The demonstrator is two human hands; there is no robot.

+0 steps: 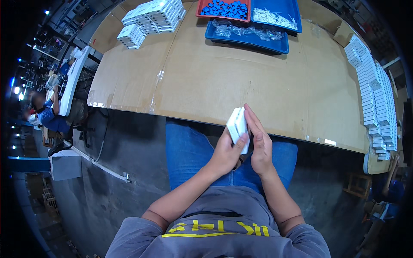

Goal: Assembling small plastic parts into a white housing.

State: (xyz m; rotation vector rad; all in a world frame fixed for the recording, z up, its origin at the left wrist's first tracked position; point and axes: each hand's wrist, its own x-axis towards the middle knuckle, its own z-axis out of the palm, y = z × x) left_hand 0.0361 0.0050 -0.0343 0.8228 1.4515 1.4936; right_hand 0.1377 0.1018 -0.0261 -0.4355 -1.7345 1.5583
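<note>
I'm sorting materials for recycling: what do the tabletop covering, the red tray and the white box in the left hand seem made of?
Tabletop covering: likely matt cardboard, brown and creased, with shiny strips like clear tape.
Red tray: probably moulded plastic, evenly coloured with a raised rim.
White box: perhaps smooth paperboard, judging by flat faces and straight edges; plastic isn't ruled out.
</note>
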